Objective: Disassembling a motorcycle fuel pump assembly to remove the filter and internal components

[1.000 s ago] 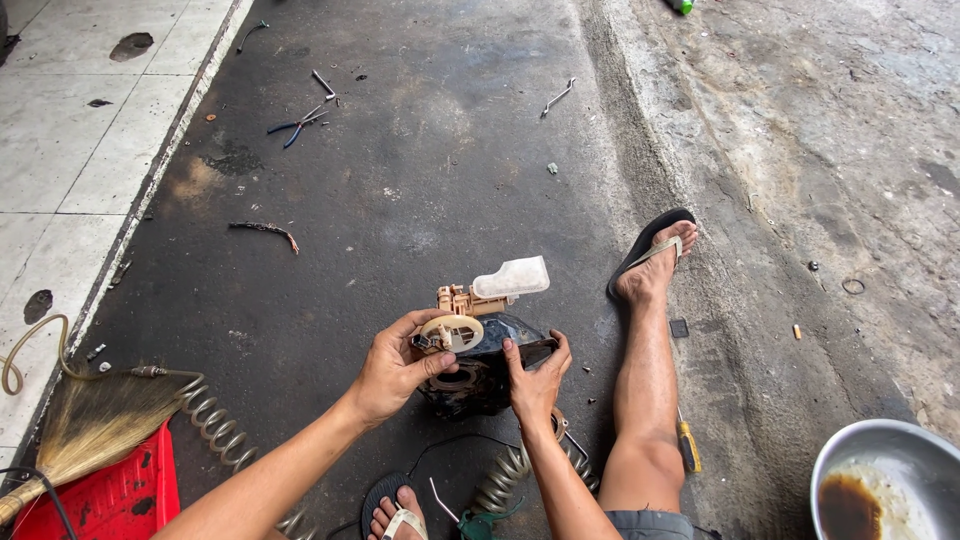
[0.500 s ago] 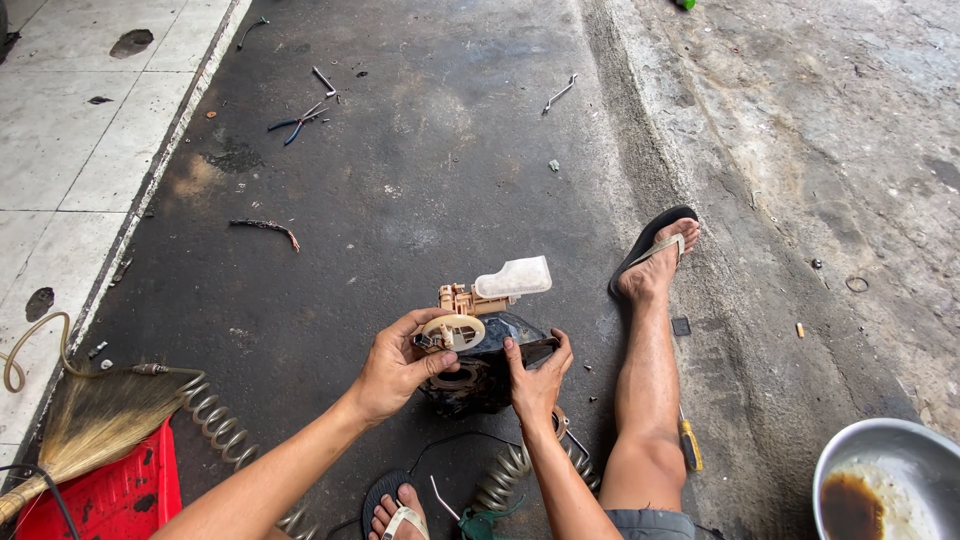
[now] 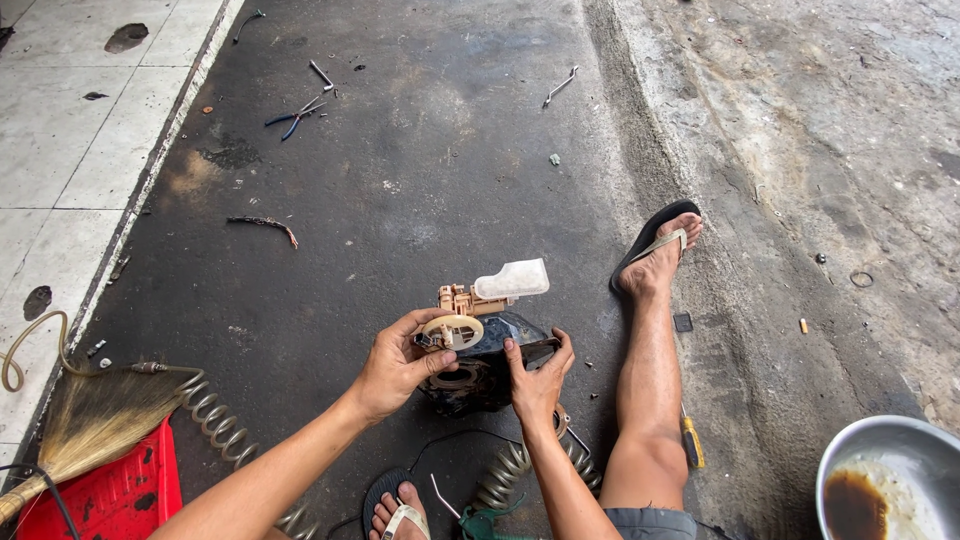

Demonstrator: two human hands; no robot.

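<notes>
- Head view: my left hand (image 3: 395, 365) grips the tan pump part (image 3: 455, 325), keeping it steady.
- My right hand (image 3: 535, 380) holds the black housing (image 3: 480, 375) up off the floor (image 3: 400, 180).

Single head-worn view, steeply downward, near above hands; pavement beyond.

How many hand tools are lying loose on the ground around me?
4 at least: blue-handled pliers and a bent metal tool upper left, a wrench top centre, a yellow-handled screwdriver beside the right leg. Others may be hidden.
</notes>
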